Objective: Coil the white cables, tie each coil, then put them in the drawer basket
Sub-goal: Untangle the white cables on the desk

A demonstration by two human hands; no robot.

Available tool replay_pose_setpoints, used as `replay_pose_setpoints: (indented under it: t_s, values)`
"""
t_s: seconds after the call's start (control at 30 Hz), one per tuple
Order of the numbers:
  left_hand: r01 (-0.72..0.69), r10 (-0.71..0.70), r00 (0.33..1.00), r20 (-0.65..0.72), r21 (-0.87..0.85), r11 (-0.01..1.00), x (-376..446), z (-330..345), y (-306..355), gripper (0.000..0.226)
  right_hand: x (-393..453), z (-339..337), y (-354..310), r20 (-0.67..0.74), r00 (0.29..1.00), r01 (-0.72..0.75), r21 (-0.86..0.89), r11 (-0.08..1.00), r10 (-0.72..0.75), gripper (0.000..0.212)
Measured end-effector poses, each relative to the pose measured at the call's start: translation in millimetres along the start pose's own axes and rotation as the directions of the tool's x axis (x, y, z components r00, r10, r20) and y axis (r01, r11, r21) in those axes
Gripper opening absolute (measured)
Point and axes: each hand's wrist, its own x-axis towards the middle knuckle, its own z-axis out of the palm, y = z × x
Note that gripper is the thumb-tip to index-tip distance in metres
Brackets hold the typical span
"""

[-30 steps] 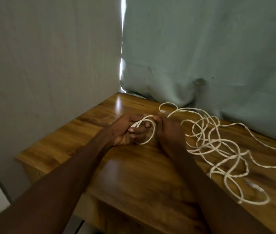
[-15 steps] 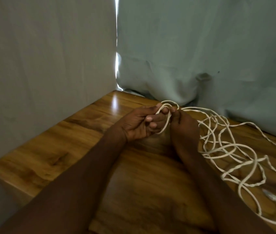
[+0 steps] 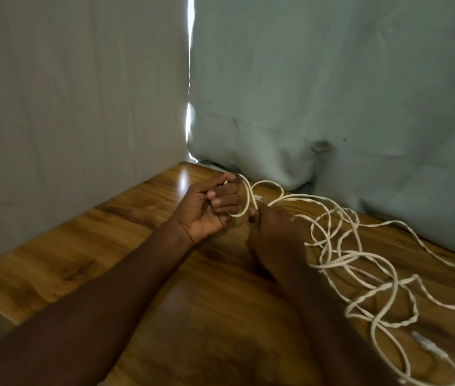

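A long white cable (image 3: 360,254) lies in a loose tangle on the wooden table (image 3: 81,263), spreading to the right of my hands. My left hand (image 3: 209,210) is palm up with curled fingers, holding a small loop of the cable between thumb and fingers. My right hand (image 3: 273,229) sits just right of it, back toward the camera, pinching the same loop at its lower end. A clear plug end (image 3: 427,346) of the cable rests on the table at the lower right. The drawer basket is not in view.
Pale cloth sheets hang behind the table on the left (image 3: 67,107) and at the back (image 3: 332,79), meeting at a bright gap in the corner. The table's left edge runs diagonally at the lower left.
Both hands have shifted slightly toward the back corner, and the loop between them has been drawn smaller and tighter around my left fingers. The camera has moved closer.
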Motion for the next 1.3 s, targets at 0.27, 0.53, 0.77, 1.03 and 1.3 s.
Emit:
replay_pose_setpoints:
  t_s: [0.27, 0.53, 0.77, 1.03, 1.3]
  values:
    - [-0.350, 0.360, 0.852, -0.381, 0.097, 0.932, -0.3, -6.5, 24.5, 0.033, -16.5, -19.4, -40.5, 0.355, 0.906, 0.249, -0.011, 0.969, -0.228, 0.034]
    - [0.156, 0.368, 0.859, -0.357, 0.865, 0.476, -5.7, 6.2, -9.3, 0.035, -9.2, -17.0, -23.1, 0.063, 0.911, 0.379, 0.258, 0.889, -0.407, 0.034]
    - [0.176, 0.154, 0.947, -0.282, 0.855, 0.488, -4.0, 9.9, -14.6, 0.037, 1.7, -27.4, 0.8, -0.265, 0.947, 0.265, 0.319, 0.910, -0.183, 0.018]
    - [0.235, -0.018, 0.946, -0.324, 0.644, 0.728, -3.1, 10.6, -7.5, 0.034, 10.1, -23.8, 3.2, -0.262, 0.963, 0.205, 0.579, 0.789, -0.058, 0.020]
    - [0.123, -0.060, 0.981, -0.183, 0.350, 0.929, 0.0, 2.3, 0.1, 0.042, 3.9, -19.6, 4.3, -0.212, 0.977, 0.155, 0.586, 0.796, -0.034, 0.027]
